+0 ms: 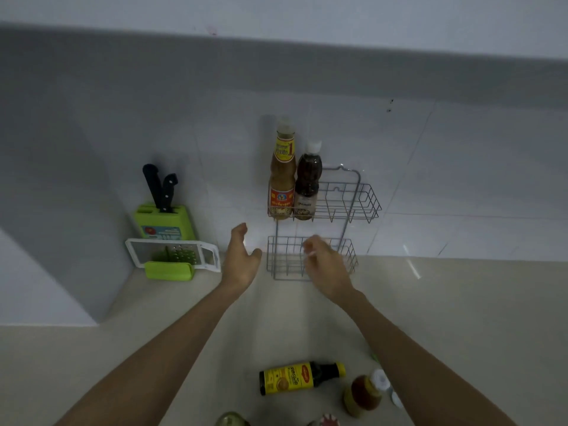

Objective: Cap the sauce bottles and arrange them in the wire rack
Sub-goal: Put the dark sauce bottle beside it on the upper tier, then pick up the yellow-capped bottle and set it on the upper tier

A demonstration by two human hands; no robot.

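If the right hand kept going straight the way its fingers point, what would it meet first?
Probably the lower basket of the wire rack: the right hand already overlaps its front wires, fingers aimed up and back toward it. Depth is unclear, so it may instead pass above the rim toward the tiled wall.

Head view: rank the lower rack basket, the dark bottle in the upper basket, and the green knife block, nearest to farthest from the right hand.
From the right hand:
1. Lower rack basket, directly behind it.
2. Dark bottle, above, in the upper basket.
3. Green knife block, far left by the corner.
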